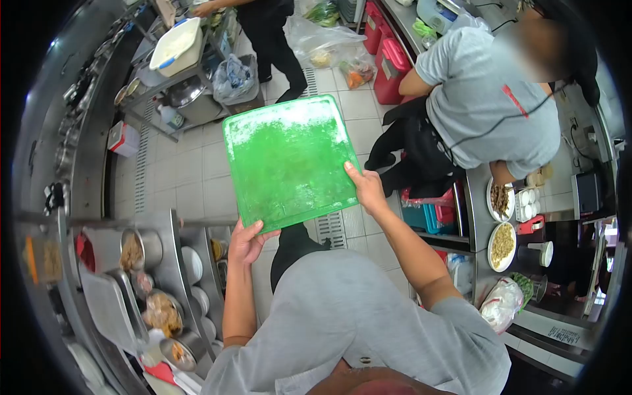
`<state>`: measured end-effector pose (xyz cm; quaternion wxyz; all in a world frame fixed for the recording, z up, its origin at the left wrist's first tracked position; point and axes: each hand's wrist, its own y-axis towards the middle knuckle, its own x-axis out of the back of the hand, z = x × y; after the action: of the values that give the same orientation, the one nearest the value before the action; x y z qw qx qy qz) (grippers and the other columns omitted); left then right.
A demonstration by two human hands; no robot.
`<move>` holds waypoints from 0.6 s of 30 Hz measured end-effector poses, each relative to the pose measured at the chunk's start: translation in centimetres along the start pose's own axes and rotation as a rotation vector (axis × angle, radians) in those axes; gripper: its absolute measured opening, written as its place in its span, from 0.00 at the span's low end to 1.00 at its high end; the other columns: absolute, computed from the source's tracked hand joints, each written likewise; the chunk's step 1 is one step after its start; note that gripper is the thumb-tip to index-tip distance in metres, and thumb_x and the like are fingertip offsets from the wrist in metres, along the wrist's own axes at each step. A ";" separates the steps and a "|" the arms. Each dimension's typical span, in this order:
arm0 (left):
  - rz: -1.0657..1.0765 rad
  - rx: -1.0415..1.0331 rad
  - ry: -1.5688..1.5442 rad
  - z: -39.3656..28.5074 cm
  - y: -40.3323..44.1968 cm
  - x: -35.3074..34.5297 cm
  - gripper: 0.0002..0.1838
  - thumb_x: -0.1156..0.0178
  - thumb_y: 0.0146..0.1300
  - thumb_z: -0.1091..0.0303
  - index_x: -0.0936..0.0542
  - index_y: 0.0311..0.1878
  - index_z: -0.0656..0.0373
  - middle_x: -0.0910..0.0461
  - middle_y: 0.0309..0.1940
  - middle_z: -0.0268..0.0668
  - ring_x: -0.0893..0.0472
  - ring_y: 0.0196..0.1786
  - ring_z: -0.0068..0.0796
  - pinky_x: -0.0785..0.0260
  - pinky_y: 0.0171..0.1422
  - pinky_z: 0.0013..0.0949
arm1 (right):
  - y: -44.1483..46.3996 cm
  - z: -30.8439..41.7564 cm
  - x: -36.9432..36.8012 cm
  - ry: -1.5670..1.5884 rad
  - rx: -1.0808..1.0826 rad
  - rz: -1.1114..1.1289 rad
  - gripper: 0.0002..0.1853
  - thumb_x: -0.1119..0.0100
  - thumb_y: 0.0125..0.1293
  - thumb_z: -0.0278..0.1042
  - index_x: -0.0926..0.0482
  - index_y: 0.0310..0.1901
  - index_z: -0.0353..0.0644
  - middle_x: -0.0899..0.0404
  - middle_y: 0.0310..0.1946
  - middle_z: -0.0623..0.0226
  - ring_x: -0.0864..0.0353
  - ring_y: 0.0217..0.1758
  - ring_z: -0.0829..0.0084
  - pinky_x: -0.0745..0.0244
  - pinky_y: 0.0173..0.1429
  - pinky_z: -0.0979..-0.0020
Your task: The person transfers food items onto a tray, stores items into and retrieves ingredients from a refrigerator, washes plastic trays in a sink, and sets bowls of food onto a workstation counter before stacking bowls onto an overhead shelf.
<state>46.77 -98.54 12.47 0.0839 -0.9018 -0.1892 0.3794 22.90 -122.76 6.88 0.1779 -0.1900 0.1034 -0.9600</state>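
Note:
A large green board (289, 161) with a raised rim and wet, whitish glare along its far edge is held out in front of my body, above the tiled floor. My left hand (248, 242) grips its near left corner, thumb on top. My right hand (366, 187) holds the right edge near the lower corner, thumb on top too. The other fingers of both hands are hidden beneath the board.
A person in grey (490, 99) leans over the right counter beside two plates of food (502, 247). Another person's dark legs (280, 49) stand ahead. A metal rack with a white tub (176, 47) is front left. Pots (141, 250) line the left counter.

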 end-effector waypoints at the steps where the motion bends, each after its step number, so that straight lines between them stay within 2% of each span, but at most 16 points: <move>1: 0.006 -0.001 -0.003 -0.6 2.1 0.3 0.26 0.40 0.66 0.73 0.32 0.66 0.64 0.22 0.57 0.46 0.18 0.56 0.44 0.17 0.54 0.48 | 2.1 0.8 -0.4 -0.041 -0.009 -0.032 0.42 0.45 0.65 0.71 0.26 0.21 0.28 0.27 0.18 0.58 0.26 0.25 0.66 0.29 0.33 0.59; 5: 0.034 0.014 -0.017 -5.5 11.8 0.6 0.26 0.40 0.66 0.73 0.32 0.67 0.63 0.22 0.57 0.47 0.18 0.56 0.43 0.17 0.54 0.48 | 9.3 6.3 -1.9 0.276 -0.254 0.008 0.40 0.48 0.65 0.73 0.24 0.21 0.33 0.25 0.19 0.64 0.25 0.23 0.70 0.30 0.27 0.63; 7: 0.055 0.085 -0.025 -7.8 16.4 1.8 0.27 0.41 0.67 0.75 0.34 0.68 0.60 0.23 0.59 0.45 0.20 0.58 0.43 0.20 0.56 0.51 | 12.6 8.6 -2.3 0.451 -0.411 0.062 0.40 0.50 0.65 0.75 0.23 0.22 0.36 0.25 0.19 0.67 0.26 0.21 0.72 0.31 0.25 0.66; 8: 0.076 0.117 -0.024 -9.0 19.2 1.9 0.27 0.41 0.67 0.75 0.34 0.69 0.58 0.24 0.60 0.44 0.20 0.59 0.43 0.21 0.57 0.52 | 14.4 9.8 -2.7 0.392 -0.336 0.004 0.40 0.51 0.65 0.75 0.22 0.22 0.36 0.26 0.18 0.66 0.26 0.21 0.72 0.31 0.25 0.65; 10: 0.061 0.116 -0.014 -11.5 24.3 2.1 0.25 0.41 0.67 0.73 0.32 0.67 0.61 0.23 0.60 0.45 0.20 0.59 0.43 0.22 0.59 0.53 | 17.9 11.6 -3.8 0.268 -0.214 -0.174 0.41 0.52 0.65 0.76 0.21 0.23 0.37 0.26 0.18 0.65 0.26 0.21 0.72 0.31 0.25 0.65; 11: 0.086 0.159 -0.004 -12.3 27.0 2.4 0.25 0.40 0.67 0.72 0.30 0.67 0.63 0.22 0.60 0.46 0.20 0.59 0.43 0.22 0.59 0.54 | 19.4 12.3 -3.7 0.111 -0.201 -0.144 0.41 0.52 0.65 0.76 0.21 0.23 0.36 0.25 0.17 0.64 0.25 0.22 0.71 0.31 0.27 0.62; 12: 0.095 0.199 0.039 -13.1 30.1 3.3 0.24 0.41 0.68 0.72 0.30 0.67 0.65 0.23 0.62 0.46 0.22 0.61 0.45 0.27 0.65 0.56 | 21.2 12.9 -3.1 -0.043 -0.212 -0.138 0.41 0.51 0.65 0.75 0.20 0.22 0.35 0.25 0.17 0.63 0.24 0.23 0.70 0.31 0.28 0.60; 13: 0.063 0.253 0.051 -14.4 32.7 3.2 0.25 0.42 0.69 0.72 0.31 0.67 0.67 0.25 0.63 0.47 0.22 0.62 0.47 0.29 0.67 0.56 | 22.7 13.4 -3.2 -0.011 -0.129 -0.224 0.42 0.47 0.61 0.77 0.19 0.23 0.34 0.26 0.17 0.64 0.26 0.22 0.69 0.31 0.30 0.58; 14: 0.129 0.230 0.061 -15.4 35.7 2.2 0.25 0.42 0.70 0.72 0.33 0.68 0.67 0.25 0.64 0.48 0.23 0.62 0.46 0.28 0.67 0.54 | 25.2 13.1 -3.3 -0.001 -0.142 -0.299 0.43 0.43 0.56 0.79 0.18 0.29 0.32 0.23 0.19 0.60 0.23 0.25 0.67 0.29 0.32 0.57; 15: 0.191 0.259 0.055 -16.3 38.9 1.7 0.25 0.42 0.70 0.71 0.33 0.68 0.66 0.25 0.63 0.47 0.22 0.61 0.46 0.27 0.65 0.54 | 25.2 17.1 -1.5 0.026 -0.135 -0.316 0.45 0.39 0.52 0.78 0.17 0.34 0.29 0.18 0.26 0.52 0.17 0.33 0.62 0.25 0.39 0.56; 16: 0.209 0.263 0.048 -17.1 42.3 0.4 0.25 0.42 0.69 0.71 0.32 0.68 0.65 0.25 0.63 0.47 0.22 0.60 0.45 0.26 0.63 0.55 | 28.5 16.9 -0.4 0.020 -0.187 -0.312 0.47 0.36 0.49 0.78 0.18 0.37 0.26 0.17 0.35 0.44 0.15 0.40 0.55 0.22 0.46 0.56; 18: 0.245 0.319 0.053 -18.6 47.7 -2.3 0.26 0.42 0.70 0.71 0.33 0.68 0.66 0.25 0.63 0.48 0.22 0.60 0.46 0.25 0.62 0.53 | 32.3 19.3 1.8 0.002 -0.245 -0.317 0.48 0.32 0.45 0.76 0.19 0.37 0.23 0.18 0.38 0.40 0.15 0.43 0.52 0.22 0.50 0.57</move>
<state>71.88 -143.17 12.88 0.1839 -0.9029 -0.0135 0.3882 38.87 -155.51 16.41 0.0001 -0.2230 0.1887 -0.9564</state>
